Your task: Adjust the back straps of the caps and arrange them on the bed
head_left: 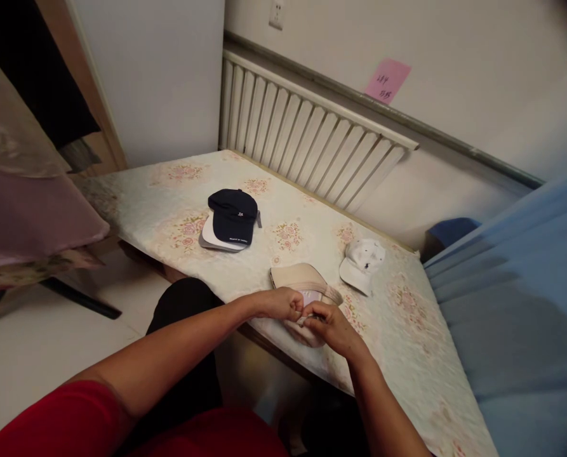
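A beige cap point(298, 279) lies upside down at the near edge of the table point(169, 190), its brim pointing away from me. My left hand point(281, 303) is closed in a pinch on the cap's rear band. My right hand point(329, 325) is closed too, its fingers pinching the same rear part right beside the left. The two hands touch each other over the cap's back. What exactly lies between the fingertips is too small to see.
A dark navy cap point(233, 214) rests on top of a white and a grey cap point(209, 238) at the table's middle left. A white cap point(362, 263) lies to the right of the beige one. A radiator point(306, 146) lines the wall; a blue fabric point(516, 298) hangs at right.
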The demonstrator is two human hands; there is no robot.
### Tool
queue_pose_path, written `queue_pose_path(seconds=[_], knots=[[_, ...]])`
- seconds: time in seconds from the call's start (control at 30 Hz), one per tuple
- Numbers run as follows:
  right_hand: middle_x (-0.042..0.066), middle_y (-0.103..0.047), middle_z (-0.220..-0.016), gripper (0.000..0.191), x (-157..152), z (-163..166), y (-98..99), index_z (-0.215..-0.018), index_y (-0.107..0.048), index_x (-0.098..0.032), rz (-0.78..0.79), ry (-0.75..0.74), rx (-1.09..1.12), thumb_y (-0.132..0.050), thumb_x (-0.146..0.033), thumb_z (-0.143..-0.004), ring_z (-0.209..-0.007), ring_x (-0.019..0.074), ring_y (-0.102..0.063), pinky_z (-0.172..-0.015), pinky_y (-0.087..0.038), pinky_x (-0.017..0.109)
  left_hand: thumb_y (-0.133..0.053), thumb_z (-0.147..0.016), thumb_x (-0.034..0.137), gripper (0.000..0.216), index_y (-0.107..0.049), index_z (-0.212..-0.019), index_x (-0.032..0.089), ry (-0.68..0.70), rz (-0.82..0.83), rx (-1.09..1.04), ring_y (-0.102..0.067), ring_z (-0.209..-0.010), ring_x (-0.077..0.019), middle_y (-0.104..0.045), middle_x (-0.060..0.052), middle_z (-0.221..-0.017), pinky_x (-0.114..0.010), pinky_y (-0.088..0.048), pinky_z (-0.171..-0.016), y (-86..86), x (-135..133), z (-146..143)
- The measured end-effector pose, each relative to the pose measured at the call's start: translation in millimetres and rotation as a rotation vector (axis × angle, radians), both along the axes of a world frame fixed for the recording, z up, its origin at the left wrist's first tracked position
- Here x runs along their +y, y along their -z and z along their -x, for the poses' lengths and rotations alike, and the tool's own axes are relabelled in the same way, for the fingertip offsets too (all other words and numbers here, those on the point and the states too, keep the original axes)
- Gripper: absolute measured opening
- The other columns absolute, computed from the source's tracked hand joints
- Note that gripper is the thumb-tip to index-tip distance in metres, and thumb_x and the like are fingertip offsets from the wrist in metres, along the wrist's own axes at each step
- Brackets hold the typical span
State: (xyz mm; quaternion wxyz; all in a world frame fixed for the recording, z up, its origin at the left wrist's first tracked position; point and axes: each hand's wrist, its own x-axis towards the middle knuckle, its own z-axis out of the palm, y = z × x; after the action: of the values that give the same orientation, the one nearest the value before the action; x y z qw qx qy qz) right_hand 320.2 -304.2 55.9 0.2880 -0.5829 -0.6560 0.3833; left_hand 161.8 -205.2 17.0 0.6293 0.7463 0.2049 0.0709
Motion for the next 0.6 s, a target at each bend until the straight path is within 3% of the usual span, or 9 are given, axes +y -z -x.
queue_pose_path(seconds=[0.23, 0.47, 0.6], knots=[[-0.001, -0.062, -0.075, 0.012, 1, -6, 3.3, -0.074, -0.063, -0.021, 0.070, -0.003, 0.159, -0.062, -0.033, -0.076, -0.074, 0.0155, -0.054, -0.070, -0.040, 0.027, -0.057, -0.059, 0.015, 0.013, -0.049, -0.068, 0.019, 0.145, 0.110, 0.001, -0.033, -0.053, -0.0071, -0.041, 0.008, -0.059, -0.021, -0.022, -0.049, 0.9, 9, -5], [0.000, -0.059, -0.075, 0.009, 0, -7, 2.2, -0.072, -0.063, -0.021, 0.004, -0.010, 0.099, -0.061, -0.030, -0.075, -0.077, 0.0167, -0.053, -0.074, -0.040, 0.029, -0.058, -0.055, 0.013, 0.017, -0.047, -0.065, 0.019, 0.114, 0.258, 0.006, -0.029, -0.047, -0.0069, -0.038, 0.008, -0.053, -0.022, -0.017, -0.046, 9.0, 6, -11], [0.000, -0.058, -0.073, 0.010, 0, -6, 0.7, -0.071, -0.062, -0.021, -0.017, 0.005, 0.075, -0.060, -0.029, -0.075, -0.074, 0.0164, -0.052, -0.072, -0.039, 0.029, -0.061, -0.052, 0.014, 0.022, -0.047, -0.067, 0.019, 0.058, 0.405, -0.019, -0.035, -0.048, -0.0067, -0.042, 0.008, -0.055, -0.021, -0.022, -0.046, 10.8, 3, -9]])
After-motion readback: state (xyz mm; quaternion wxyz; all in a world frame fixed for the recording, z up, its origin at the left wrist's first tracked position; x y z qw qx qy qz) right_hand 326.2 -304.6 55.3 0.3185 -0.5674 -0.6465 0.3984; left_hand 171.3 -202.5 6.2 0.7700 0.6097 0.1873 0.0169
